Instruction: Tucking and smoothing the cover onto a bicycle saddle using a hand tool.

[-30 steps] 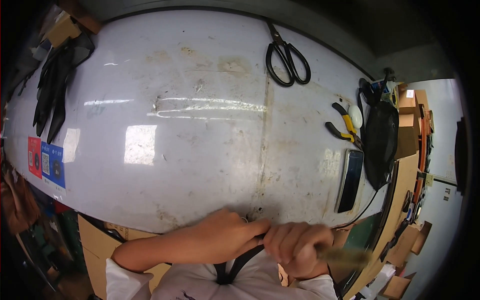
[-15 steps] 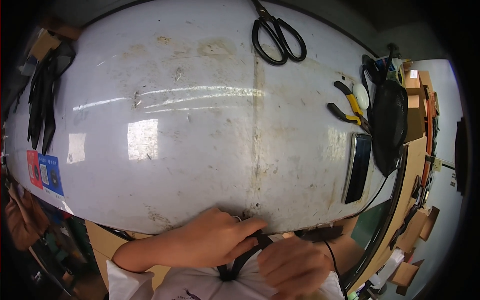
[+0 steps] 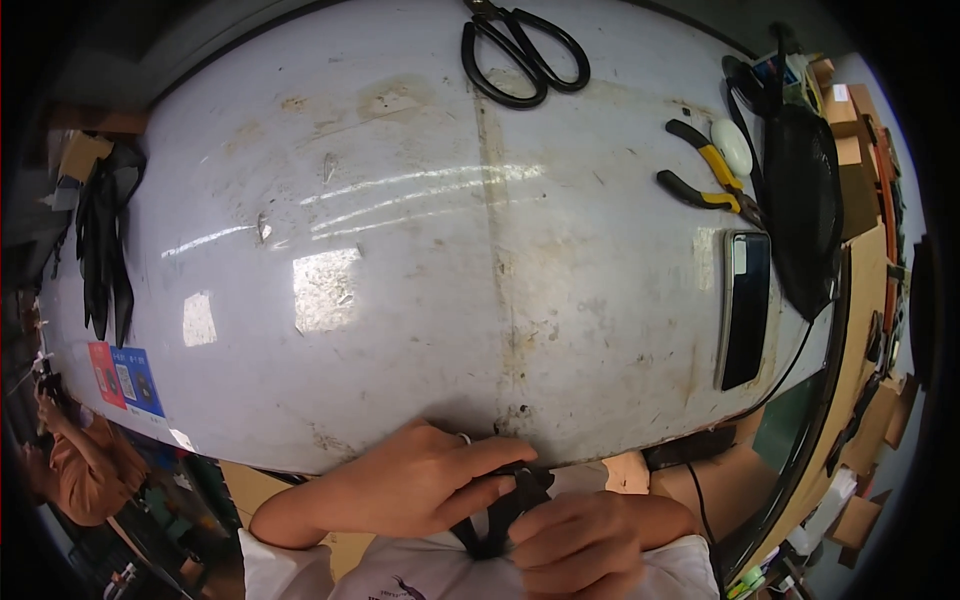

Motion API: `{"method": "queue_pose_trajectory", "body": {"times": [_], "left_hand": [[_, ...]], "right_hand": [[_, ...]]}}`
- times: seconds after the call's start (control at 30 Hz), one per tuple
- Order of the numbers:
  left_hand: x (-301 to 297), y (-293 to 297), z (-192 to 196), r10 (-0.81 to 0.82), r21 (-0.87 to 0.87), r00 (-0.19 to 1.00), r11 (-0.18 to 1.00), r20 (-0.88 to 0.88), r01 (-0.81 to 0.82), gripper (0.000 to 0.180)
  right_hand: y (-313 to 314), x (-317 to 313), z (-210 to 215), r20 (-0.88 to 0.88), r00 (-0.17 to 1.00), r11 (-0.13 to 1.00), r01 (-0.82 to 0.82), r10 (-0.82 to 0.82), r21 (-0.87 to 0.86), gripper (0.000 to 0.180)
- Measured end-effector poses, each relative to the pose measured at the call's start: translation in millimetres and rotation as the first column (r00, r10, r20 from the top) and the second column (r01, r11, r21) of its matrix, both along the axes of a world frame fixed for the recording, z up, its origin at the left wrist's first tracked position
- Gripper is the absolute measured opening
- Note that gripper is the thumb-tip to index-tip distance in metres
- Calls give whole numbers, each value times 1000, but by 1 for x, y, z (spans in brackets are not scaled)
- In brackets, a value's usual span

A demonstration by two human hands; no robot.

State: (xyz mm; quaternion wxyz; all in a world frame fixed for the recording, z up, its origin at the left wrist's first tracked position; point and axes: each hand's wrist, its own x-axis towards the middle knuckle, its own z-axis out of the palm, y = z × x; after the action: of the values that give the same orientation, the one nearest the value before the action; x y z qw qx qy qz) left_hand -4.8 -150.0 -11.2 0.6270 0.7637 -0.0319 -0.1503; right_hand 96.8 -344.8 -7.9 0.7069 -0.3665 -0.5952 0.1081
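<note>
A black strap [image 3: 486,546] stretches between my hands, close against the white shirt at the table's near edge. My left hand [image 3: 430,482] rests by that edge, fingers bent, with the strap pinched between thumb and fingertips. On the strap's other side, my right hand [image 3: 580,545] is closed on it with curled fingers. Part of the strap is hidden behind the fingers. Farther off on the white table [image 3: 400,370] lie black-handled scissors [image 3: 530,60]. Pliers [image 3: 715,170] with yellow and black handles and a phone [image 3: 745,310] lie to the right.
A white oval object [image 3: 732,148] sits by the pliers, with a black pouch-like item [image 3: 803,200] beyond it. Black gloves [image 3: 103,245] hang over the left side near red and blue stickers [image 3: 125,378]. A co-worker [image 3: 95,460] is at far left; cardboard boxes [image 3: 860,440] stand at right.
The whole view has shifted, so the tabletop things appear moved. My right hand, blurred before, is now sharper and nearer the strap. My left hand keeps its pinch.
</note>
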Motion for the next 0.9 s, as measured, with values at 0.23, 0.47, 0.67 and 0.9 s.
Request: {"method": "queue_pose_trajectory", "body": {"times": [0.23,0.47,0.67,0.9], "left_hand": [[2,4,2,22,-6,1000,1000,-9,-22,30],[-1,2,10,-2,-7,998,1000,-64,1,30],[5,4,6,66,1,997,998,-51,-66,27],[-6,22,25,98,-3,963,995,-249,-102,26]], "right_hand": [[-18,0,-8,-486,868,991,-133,104,-25,34],[-13,-9,-8,-83,997,998,-7,11,55,29],[7,-42,-15,-872,470,939,341,-138,36,30],[-6,-1,-12,-215,977,993,15,10,115,28]]}}
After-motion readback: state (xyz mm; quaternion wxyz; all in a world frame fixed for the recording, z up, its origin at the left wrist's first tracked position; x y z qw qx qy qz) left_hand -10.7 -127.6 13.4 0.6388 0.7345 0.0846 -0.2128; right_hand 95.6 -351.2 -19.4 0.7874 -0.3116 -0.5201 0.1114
